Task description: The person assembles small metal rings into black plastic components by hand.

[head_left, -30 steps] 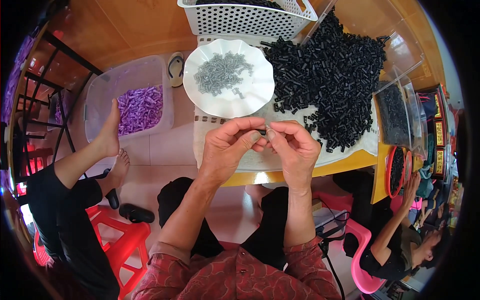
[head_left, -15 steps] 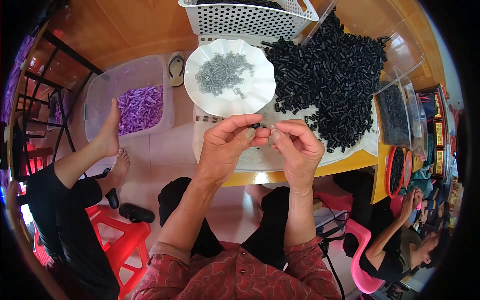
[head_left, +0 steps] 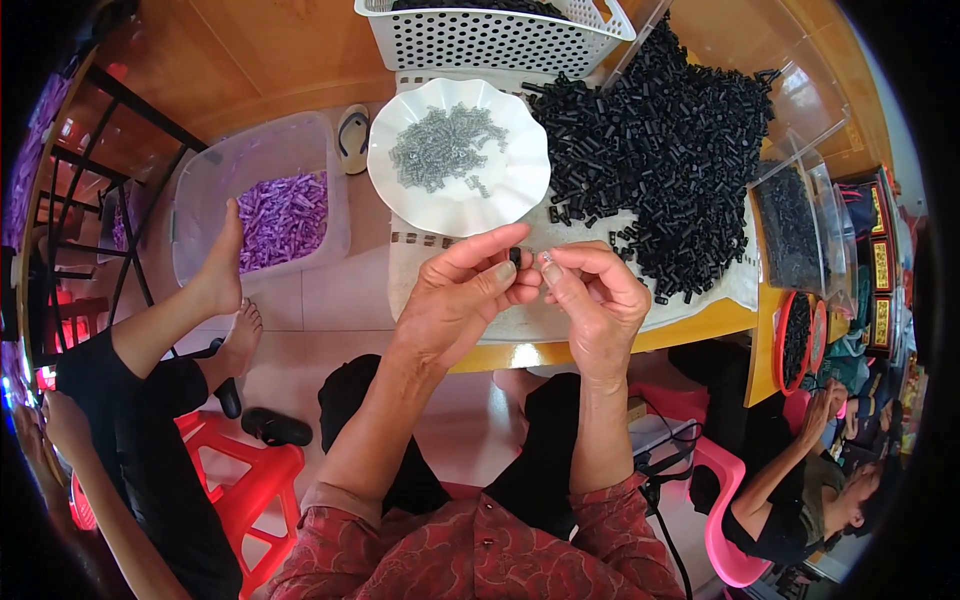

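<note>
Tube: One small black tube (head_left: 516, 256) was in the left hand (head_left: 455, 300), over the near part of the pale cloth (head_left: 735, 288).
Left fingers: The thumb and bent fingers were nearly closed, pinching the tube; the pointing finger poked out past it.
Right fingers: On the right hand (head_left: 590, 300), the thumb and pointing finger were pressed close on a shiny bit (head_left: 546, 258), maybe a spring, just beside the tube. I could not tell if the two bits touched.
Tube feel: It looked light, hard and smooth, so it might slip or roll. Its sides seemed best to hold.
Shiny bit feel: It looked thin, very light and perhaps bendy, so easy to drop. A soft pinch seemed best.
Plate: Far from the body, a wavy white plate (head_left: 525, 185) held grey, see-through bits (head_left: 445, 145).
Pile: Many black tubes (head_left: 680, 150) lay far and right.
</note>
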`<action>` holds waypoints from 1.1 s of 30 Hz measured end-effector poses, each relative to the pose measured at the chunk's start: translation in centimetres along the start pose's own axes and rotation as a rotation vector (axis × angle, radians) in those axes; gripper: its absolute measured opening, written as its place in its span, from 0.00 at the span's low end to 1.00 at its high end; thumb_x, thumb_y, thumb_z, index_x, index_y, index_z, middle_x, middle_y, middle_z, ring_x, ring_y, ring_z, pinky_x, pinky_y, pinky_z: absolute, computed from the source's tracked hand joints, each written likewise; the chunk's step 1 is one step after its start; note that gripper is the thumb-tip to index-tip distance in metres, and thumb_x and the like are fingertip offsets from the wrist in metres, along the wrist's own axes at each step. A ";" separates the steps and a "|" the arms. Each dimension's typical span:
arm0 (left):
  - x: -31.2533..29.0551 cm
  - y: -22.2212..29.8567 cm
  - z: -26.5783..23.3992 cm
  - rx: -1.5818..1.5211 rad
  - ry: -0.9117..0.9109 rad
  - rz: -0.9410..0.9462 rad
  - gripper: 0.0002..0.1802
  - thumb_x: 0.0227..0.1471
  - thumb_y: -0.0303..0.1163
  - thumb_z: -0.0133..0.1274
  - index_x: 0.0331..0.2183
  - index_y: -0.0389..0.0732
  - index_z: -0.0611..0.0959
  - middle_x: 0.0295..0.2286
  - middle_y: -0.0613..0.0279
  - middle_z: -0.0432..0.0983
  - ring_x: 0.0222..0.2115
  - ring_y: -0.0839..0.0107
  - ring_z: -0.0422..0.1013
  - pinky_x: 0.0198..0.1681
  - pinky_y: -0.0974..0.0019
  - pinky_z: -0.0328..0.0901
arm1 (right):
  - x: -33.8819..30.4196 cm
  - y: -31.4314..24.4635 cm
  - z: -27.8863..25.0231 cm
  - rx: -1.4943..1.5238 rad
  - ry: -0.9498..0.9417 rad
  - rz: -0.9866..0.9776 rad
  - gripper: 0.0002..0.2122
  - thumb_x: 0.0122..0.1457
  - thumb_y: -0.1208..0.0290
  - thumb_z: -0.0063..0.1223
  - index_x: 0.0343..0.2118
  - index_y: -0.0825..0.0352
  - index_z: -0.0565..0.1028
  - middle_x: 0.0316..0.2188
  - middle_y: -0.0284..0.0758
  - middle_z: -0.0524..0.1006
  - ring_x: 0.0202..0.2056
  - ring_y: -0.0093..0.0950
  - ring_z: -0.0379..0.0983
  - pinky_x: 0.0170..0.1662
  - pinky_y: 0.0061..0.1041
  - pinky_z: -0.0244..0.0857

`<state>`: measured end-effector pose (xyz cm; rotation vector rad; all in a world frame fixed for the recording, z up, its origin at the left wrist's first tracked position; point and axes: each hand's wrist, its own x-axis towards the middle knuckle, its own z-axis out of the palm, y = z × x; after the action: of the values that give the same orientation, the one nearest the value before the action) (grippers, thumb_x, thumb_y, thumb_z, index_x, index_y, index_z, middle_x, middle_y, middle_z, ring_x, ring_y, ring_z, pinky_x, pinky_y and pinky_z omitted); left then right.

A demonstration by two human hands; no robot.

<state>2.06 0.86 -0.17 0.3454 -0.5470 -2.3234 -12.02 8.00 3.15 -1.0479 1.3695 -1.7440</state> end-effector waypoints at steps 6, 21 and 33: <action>0.2 0.0 -0.7 -0.049 -0.010 -0.007 0.16 0.59 0.22 0.50 0.49 0.36 0.77 0.40 0.56 0.77 0.41 0.68 0.75 0.47 0.64 0.70 | -0.1 0.0 0.4 -0.069 0.025 -0.058 0.06 0.55 0.88 0.55 0.36 0.74 0.78 0.35 0.36 0.76 0.31 0.18 0.73 0.31 0.14 0.66; 0.3 -1.0 -1.2 0.038 0.047 0.058 0.14 0.59 0.24 0.52 0.48 0.40 0.80 0.42 0.58 0.78 0.43 0.71 0.72 0.49 0.64 0.67 | 0.1 0.2 0.7 -0.385 -0.044 -0.202 0.06 0.51 0.84 0.60 0.33 0.69 0.80 0.29 0.32 0.78 0.23 0.16 0.70 0.24 0.15 0.62; 0.4 -1.2 -0.5 0.162 0.078 0.066 0.13 0.58 0.22 0.52 0.46 0.37 0.80 0.40 0.58 0.79 0.41 0.71 0.73 0.48 0.64 0.69 | 0.2 -0.2 0.1 -0.371 -0.059 -0.138 0.05 0.51 0.84 0.59 0.31 0.70 0.79 0.31 0.35 0.80 0.25 0.17 0.73 0.25 0.15 0.64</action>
<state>1.30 1.23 -1.22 0.4853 -0.6993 -2.1973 -12.01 7.78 3.40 -1.4108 1.6569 -1.5724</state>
